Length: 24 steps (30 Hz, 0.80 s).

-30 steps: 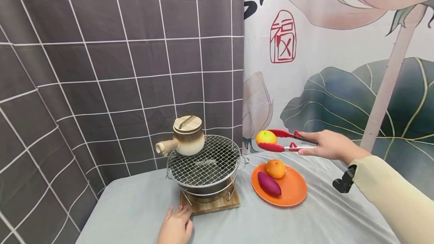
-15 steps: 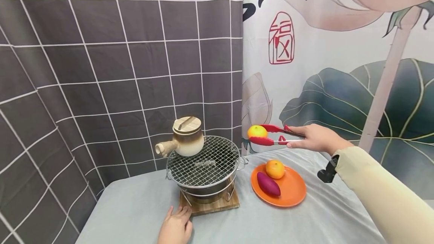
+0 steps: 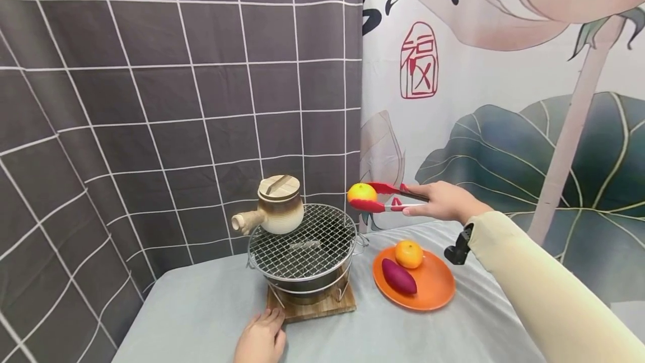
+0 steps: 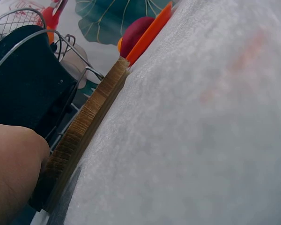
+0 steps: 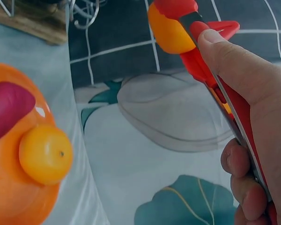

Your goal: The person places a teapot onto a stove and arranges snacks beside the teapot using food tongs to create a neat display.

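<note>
My right hand (image 3: 445,200) grips red-tipped tongs (image 3: 368,205), which hold a mandarin orange (image 3: 361,191) in the air just right of the round wire grill (image 3: 327,259). In the right wrist view the thumb (image 5: 215,40) presses along the tongs' upper arm, with fingers curled under the lower one. My left hand (image 3: 261,338) rests its fingers on the front left corner of the wooden board (image 3: 322,311) under the grill stove. Below the tongs, an orange plate (image 3: 438,290) carries a second mandarin (image 3: 409,254) and a purple sweet potato (image 3: 399,277).
A lidded clay teapot (image 3: 284,214) with a side handle stands at the grill's back left. On the mesh lies a short grey piece (image 3: 304,245). Wire loops (image 3: 361,242) stick out from the grill's right side. Curtains (image 3: 201,128) hang close behind the cloth-covered table (image 3: 201,296).
The right hand has carried the tongs and mandarin leftward and slightly up, from above the plate toward the grill. My left hand stays at the board's corner.
</note>
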Each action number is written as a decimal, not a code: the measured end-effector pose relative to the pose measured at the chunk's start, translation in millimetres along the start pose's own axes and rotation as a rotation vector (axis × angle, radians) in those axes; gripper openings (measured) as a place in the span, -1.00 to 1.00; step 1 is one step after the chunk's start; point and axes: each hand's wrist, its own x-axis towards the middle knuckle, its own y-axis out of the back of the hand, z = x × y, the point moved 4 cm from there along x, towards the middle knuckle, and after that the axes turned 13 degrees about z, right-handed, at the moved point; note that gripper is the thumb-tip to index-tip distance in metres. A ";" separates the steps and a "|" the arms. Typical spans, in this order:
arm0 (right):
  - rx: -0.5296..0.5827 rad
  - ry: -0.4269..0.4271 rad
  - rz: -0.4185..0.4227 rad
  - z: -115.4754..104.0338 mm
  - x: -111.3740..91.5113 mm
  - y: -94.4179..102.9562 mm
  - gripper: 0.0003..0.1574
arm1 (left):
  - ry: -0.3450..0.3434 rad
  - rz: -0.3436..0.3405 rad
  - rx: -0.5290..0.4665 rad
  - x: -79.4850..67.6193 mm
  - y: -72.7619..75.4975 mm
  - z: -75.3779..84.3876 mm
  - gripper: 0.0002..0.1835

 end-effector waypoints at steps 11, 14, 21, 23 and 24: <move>0.025 0.032 -0.009 -24.1 15.6 -4.9 0.19 | -0.030 0.038 0.004 -1.0 -0.4 -0.8 -0.72; 0.033 0.040 -0.014 -29.6 18.0 -6.5 0.18 | -0.052 0.078 0.011 -0.8 -0.2 -1.4 -0.74; 0.060 0.055 -0.020 -42.8 23.1 -12.6 0.18 | -0.029 0.048 -0.005 1.2 2.5 -0.4 -0.73; 0.070 0.056 -0.028 -45.8 24.0 -15.2 0.18 | -0.012 0.017 -0.007 1.7 2.1 -0.7 -0.72; 0.072 0.057 -0.031 -47.3 24.6 -16.6 0.18 | -0.006 0.007 -0.008 1.6 1.9 -0.6 -0.72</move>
